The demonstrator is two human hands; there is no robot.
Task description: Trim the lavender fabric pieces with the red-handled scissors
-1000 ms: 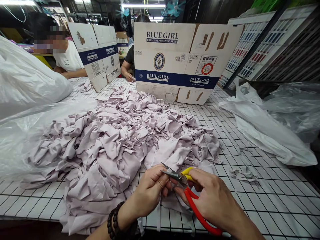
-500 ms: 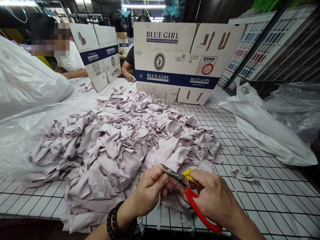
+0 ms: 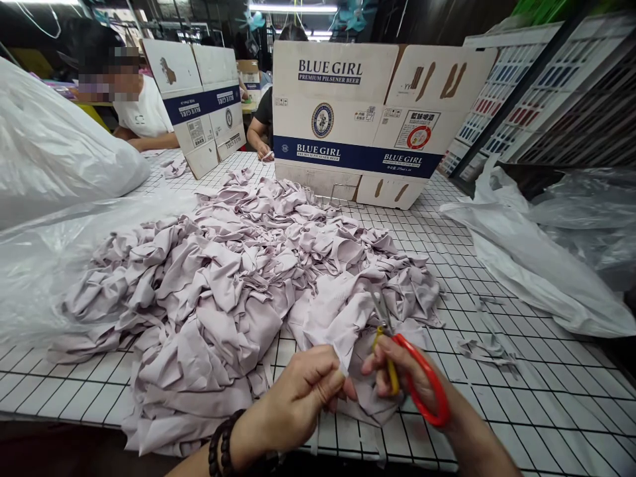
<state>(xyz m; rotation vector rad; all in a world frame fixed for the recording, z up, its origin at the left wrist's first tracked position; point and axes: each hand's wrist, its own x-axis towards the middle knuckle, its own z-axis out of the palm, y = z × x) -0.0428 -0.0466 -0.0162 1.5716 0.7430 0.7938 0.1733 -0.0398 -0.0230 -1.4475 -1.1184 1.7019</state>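
My left hand (image 3: 311,391), with a dark bead bracelet at the wrist, pinches an edge of a pale mauve fabric piece (image 3: 325,308) at the table's front. In my right hand (image 3: 405,374) is a pair of scissors (image 3: 426,384) with one red and one yellow handle. Their slim blades point up and away, apart from the pinched edge and slightly blurred. Beyond both hands spreads a large heap of the same mauve fabric (image 3: 213,278), crumpled and overlapping.
Cardboard panels (image 3: 332,93) stand upright behind the heap. A clear plastic bag (image 3: 64,146) bulges at left; a white bag (image 3: 536,258) lies at right near fabric scraps (image 3: 489,351). Two people sit across the grid-patterned table (image 3: 447,252).
The scissors have swung from the left fingertips to point upward, and my right hand has turned and drawn away from the left. My left hand still pinches the fabric.
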